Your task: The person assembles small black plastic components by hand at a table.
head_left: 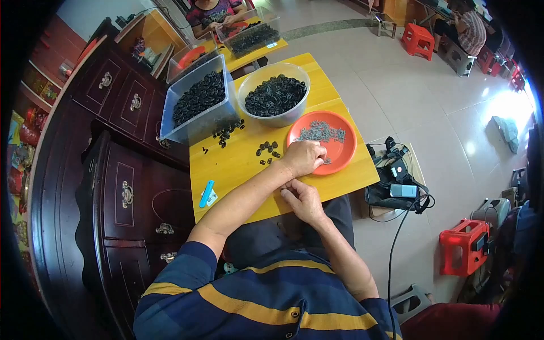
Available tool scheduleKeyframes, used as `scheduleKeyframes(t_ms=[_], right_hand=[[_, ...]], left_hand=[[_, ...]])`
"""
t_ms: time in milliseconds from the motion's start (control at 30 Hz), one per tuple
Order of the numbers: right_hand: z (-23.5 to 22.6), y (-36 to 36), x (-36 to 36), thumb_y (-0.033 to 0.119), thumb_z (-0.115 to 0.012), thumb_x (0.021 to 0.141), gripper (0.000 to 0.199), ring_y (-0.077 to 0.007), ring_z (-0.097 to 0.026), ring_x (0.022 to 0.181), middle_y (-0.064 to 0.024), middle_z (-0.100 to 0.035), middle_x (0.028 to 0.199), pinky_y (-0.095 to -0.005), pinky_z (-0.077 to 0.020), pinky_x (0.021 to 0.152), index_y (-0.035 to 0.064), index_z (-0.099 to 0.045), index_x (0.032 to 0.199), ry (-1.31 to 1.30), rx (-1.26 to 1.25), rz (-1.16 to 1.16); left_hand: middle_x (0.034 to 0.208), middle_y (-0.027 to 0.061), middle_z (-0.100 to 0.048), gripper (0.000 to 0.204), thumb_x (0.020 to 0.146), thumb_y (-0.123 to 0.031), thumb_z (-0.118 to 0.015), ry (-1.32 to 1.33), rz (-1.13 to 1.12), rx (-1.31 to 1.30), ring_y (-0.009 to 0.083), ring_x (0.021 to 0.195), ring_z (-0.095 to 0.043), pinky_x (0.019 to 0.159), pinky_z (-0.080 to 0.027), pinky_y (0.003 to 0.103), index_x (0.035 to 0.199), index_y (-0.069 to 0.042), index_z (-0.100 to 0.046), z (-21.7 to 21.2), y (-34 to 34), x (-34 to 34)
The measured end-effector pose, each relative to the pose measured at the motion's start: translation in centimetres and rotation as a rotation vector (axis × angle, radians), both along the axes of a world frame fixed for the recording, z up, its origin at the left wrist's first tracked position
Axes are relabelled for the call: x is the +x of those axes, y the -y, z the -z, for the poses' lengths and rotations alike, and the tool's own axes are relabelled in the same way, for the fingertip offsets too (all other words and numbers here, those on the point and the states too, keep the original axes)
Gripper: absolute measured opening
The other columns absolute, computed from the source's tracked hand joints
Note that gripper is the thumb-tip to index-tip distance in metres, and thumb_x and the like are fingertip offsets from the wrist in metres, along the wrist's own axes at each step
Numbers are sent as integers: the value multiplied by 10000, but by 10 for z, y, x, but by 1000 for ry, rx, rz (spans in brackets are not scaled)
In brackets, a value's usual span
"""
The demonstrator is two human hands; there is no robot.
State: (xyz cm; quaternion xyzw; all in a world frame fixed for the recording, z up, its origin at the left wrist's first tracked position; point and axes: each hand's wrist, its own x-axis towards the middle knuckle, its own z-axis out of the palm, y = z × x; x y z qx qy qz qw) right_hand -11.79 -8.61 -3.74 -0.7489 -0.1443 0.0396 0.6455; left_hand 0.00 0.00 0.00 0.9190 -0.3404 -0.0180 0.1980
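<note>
My left hand (305, 158) reaches across to the orange-red plate (345, 160), its fingers bent and closed over the near part. Whatever lies between those fingertips is hidden. Small grey metal pieces (322, 131) are heaped at the plate's far side, and a few more lie by my left fingertips. Close to the table's front edge, below the left wrist, my right hand (306, 203) is curled with its thumb on top. What its fingers hold, if anything, is hidden. Several small black oval parts (268, 149) lie on the yellow table (238, 175) left of the plate.
Behind them stand a round translucent tub (292, 118) and a rectangular clear bin (198, 133), both full of black parts. A blue tool (207, 194) lies at the table's left. Dark wooden drawers (127, 192) flank the left side. Cables and a bag (391, 195) sit right. Another person (212, 14) works opposite.
</note>
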Motion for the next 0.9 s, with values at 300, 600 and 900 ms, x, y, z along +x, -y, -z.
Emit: scheduleKeyframes(t_ms=[300,600,900], right_hand=[[1,-2,1,130,-651,886,168,-333,-699,838,-178,-710,898,-384,-541,759,3,-667,995,-15,14,-1],[1,1,-1,144,-652,890,185,-299,-703,820,-172,-711,892,-370,-539,755,3,-668,1007,-24,-5,6],[3,-2,-1,142,-644,888,172,-254,-672,740,-143,-687,834,-344,-523,711,19,-657,1008,-22,17,-2]], left_hand=[[837,115,-635,139,852,-192,-639,83,0,136,320,824,-665,709,-530,462,834,-60,-599,7,2,1],[852,140,-633,100,861,-125,-594,65,-59,-101,353,825,-648,717,-516,466,908,-48,-551,11,-5,-2],[846,153,-648,122,820,-40,-602,156,-92,-330,326,787,-656,711,-530,411,942,-34,-600,6,-8,-3]])
